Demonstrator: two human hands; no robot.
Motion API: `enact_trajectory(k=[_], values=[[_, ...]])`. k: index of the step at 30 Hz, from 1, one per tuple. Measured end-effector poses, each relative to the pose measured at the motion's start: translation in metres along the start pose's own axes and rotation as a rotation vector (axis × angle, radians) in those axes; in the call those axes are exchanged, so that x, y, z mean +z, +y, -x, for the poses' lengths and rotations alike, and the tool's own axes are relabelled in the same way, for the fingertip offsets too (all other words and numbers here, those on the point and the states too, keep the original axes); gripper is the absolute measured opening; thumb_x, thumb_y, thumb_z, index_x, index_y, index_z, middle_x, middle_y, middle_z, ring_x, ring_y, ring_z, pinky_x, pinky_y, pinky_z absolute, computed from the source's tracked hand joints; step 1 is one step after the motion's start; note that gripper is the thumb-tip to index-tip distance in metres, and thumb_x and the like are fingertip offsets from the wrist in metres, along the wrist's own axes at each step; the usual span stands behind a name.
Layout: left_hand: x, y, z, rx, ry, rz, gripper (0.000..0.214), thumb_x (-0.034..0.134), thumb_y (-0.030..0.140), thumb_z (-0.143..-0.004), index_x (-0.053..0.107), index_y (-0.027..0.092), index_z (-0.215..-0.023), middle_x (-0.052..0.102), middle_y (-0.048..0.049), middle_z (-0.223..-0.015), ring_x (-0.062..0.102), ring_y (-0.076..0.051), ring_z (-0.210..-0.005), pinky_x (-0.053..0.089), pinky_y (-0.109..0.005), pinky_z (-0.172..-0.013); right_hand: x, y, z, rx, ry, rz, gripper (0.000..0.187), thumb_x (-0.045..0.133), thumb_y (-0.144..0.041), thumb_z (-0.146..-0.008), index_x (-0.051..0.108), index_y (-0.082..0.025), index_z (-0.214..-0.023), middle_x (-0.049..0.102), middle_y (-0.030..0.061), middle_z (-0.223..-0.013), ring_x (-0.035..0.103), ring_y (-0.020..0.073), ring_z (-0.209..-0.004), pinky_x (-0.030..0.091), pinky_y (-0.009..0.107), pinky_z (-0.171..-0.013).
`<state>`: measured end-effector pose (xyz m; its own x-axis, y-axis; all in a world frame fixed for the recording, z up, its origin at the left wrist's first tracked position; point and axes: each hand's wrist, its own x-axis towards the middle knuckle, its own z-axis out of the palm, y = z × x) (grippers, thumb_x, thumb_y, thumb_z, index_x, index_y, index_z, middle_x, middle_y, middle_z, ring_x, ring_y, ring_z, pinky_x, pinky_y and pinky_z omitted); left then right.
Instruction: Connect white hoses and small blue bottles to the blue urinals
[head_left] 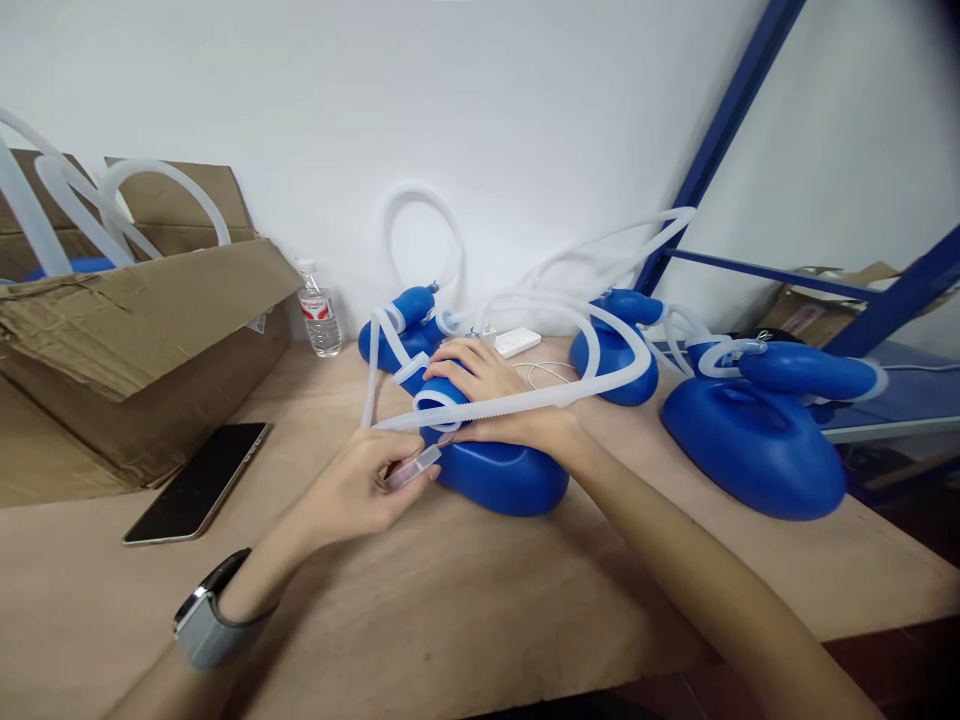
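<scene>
In the middle of the table stands a blue plastic vessel [506, 480], rounded and low, with a blue cylindrical part on top. My right hand [484, 380] is closed over that upper part, its fingers wrapped on the far side. Between the thumb and fingers of my left hand [352, 490] is a small translucent plastic piece [415, 467], beside the vessel's left end. A whitish flexible hose [517, 402] arcs from the left hand across the right wrist and loops back behind. What joins the hose and the plastic piece is hidden by my fingers.
More blue vessels with hoses stand at right [750, 450], back right [615, 365] and back left [379, 345]. A cardboard box [150, 330] holding hoses, a water bottle [319, 315] and a phone [199, 485] are left. A white power strip [517, 342] lies behind; a blue metal frame [720, 140] rises right.
</scene>
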<state>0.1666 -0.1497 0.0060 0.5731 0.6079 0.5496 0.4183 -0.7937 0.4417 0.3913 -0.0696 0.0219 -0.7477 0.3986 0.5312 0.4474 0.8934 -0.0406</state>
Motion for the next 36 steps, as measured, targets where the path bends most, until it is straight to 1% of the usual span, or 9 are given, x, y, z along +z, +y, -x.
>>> enact_trajectory(k=[7, 12, 14, 16, 21, 24, 29, 32, 36], values=[[-0.008, 0.005, -0.008, -0.253, -0.251, 0.321, 0.04, 0.055, 0.018, -0.081, 0.022, 0.022, -0.06, 0.019, 0.007, -0.058, 0.019, -0.008, -0.053, 0.018, -0.028, -0.049, 0.004, -0.002, 0.0, 0.009, 0.03, 0.01, 0.046, 0.072, -0.04, -0.095, 0.058, -0.023, -0.135, 0.06, 0.0135, -0.139, 0.047, 0.0316, -0.136, 0.038, 0.052, -0.118], [-0.008, 0.024, 0.005, -0.329, -0.551, 0.561, 0.04, 0.057, 0.016, -0.077, 0.024, 0.022, -0.056, 0.025, 0.007, -0.053, 0.025, -0.008, -0.049, 0.019, -0.027, -0.045, 0.004, 0.002, 0.0, 0.016, -0.004, 0.068, 0.071, 0.087, -0.054, -0.077, 0.059, -0.022, -0.134, 0.059, 0.0151, -0.14, 0.044, 0.0363, -0.139, 0.029, 0.059, -0.123], [-0.008, 0.031, 0.012, -0.334, -0.761, 0.484, 0.035, 0.057, 0.015, -0.078, 0.031, 0.021, -0.056, 0.032, 0.0069, -0.051, 0.029, -0.009, -0.047, 0.019, -0.027, -0.044, 0.003, 0.005, 0.0, 0.018, -0.02, 0.086, 0.077, 0.091, -0.055, -0.072, 0.059, -0.021, -0.133, 0.059, 0.0158, -0.141, 0.043, 0.0376, -0.14, 0.025, 0.061, -0.125], [-0.011, 0.03, 0.016, -0.332, -0.811, 0.313, 0.032, 0.062, 0.016, -0.078, 0.036, 0.021, -0.058, 0.036, 0.0072, -0.053, 0.03, -0.009, -0.048, 0.02, -0.026, -0.044, 0.003, 0.006, 0.001, 0.025, -0.012, 0.08, 0.068, 0.089, -0.047, -0.077, 0.058, -0.022, -0.133, 0.059, 0.0148, -0.141, 0.044, 0.0367, -0.14, 0.026, 0.061, -0.124], [-0.044, -0.017, 0.011, -0.528, -0.704, 0.36, 0.031, 0.073, 0.044, -0.085, 0.054, 0.021, -0.074, 0.046, 0.0065, -0.06, 0.04, -0.01, -0.054, 0.031, -0.021, -0.049, 0.004, 0.009, 0.003, 0.027, 0.04, -0.007, 0.053, 0.069, -0.018, -0.085, 0.055, -0.024, -0.136, 0.06, 0.0122, -0.141, 0.047, 0.0323, -0.139, 0.033, 0.055, -0.119], [-0.061, -0.06, 0.011, -0.578, -0.495, 0.343, 0.033, 0.069, 0.054, -0.089, 0.062, 0.021, -0.084, 0.05, 0.0052, -0.06, 0.043, -0.011, -0.053, 0.033, -0.022, -0.049, 0.004, 0.009, 0.005, 0.035, 0.041, -0.003, 0.056, 0.068, -0.016, -0.085, 0.053, -0.024, -0.138, 0.058, 0.0128, -0.145, 0.046, 0.0321, -0.142, 0.033, 0.054, -0.118], [-0.04, -0.108, 0.02, -0.625, -0.035, -0.267, 0.042, 0.057, 0.059, -0.093, 0.07, 0.019, -0.092, 0.074, -0.0088, -0.089, 0.067, -0.024, -0.079, 0.051, -0.033, -0.069, 0.004, 0.007, 0.003, 0.087, 0.028, 0.12, 0.051, 0.073, -0.03, -0.092, 0.055, -0.024, -0.139, 0.059, 0.0127, -0.146, 0.047, 0.0331, -0.14, 0.034, 0.053, -0.114], [-0.019, -0.094, 0.018, -0.43, 0.175, -0.445, 0.042, 0.053, 0.056, -0.098, 0.073, 0.02, -0.093, 0.075, -0.0136, -0.111, 0.067, -0.031, -0.106, 0.053, -0.043, -0.091, 0.007, 0.007, 0.001, 0.127, 0.042, 0.184, 0.057, 0.077, -0.046, -0.091, 0.057, -0.024, -0.139, 0.06, 0.0151, -0.143, 0.05, 0.0362, -0.132, 0.034, 0.055, -0.11], [-0.003, -0.031, 0.001, -0.188, 0.277, -0.295, 0.028, 0.053, 0.04, -0.104, 0.071, 0.021, -0.095, 0.077, -0.0055, -0.097, 0.071, -0.022, -0.091, 0.056, -0.034, -0.082, 0.009, 0.005, 0.0, 0.156, 0.046, 0.23, 0.057, 0.076, -0.047, -0.091, 0.058, -0.022, -0.139, 0.06, 0.0168, -0.141, 0.05, 0.0375, -0.128, 0.034, 0.055, -0.107]])
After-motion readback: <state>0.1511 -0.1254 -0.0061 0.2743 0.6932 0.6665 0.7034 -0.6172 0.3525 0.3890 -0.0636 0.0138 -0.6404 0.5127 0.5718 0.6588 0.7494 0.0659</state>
